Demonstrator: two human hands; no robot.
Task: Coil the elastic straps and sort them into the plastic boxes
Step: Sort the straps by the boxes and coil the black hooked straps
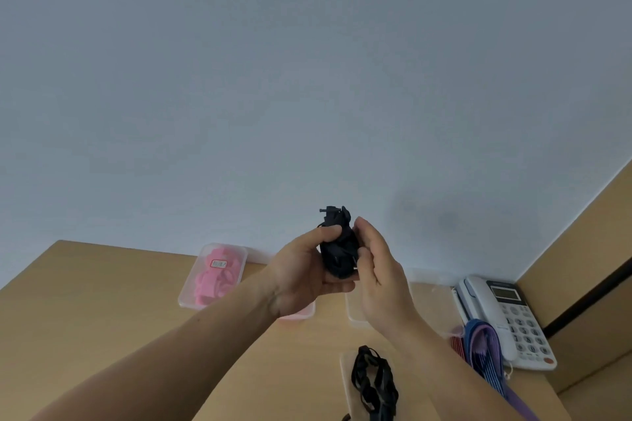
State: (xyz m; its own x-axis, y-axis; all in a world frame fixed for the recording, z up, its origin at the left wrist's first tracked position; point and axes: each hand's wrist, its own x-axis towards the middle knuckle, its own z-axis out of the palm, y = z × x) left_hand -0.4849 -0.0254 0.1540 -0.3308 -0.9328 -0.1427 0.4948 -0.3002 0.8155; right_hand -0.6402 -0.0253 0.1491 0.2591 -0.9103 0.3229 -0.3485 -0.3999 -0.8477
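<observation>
Off at eight o'clock from my hands, a clear plastic box (191,287) on the tan counter (102,301) holds coiled pink straps (213,280) under a small red-edged label. Next comes my left hand (301,270), fingers curled underneath and thumb pressed on top of a bundle of black elastic strap (338,249), which is raised above the counter in front of the grey wall (307,79). The bundle is a tight, dark, lumpy coil standing roughly upright, with a stubby end and small loops sticking out at its twelve o'clock. My right hand (379,270) grips its three o'clock side, fingers curled in against it. At six o'clock from the bundle, loose black straps (374,383) lie tangled in loops on a clear box or lid; I cannot tell which. At four o'clock, blue and purple straps (485,349) lie overlapping the near edge of a white telephone (506,314).
</observation>
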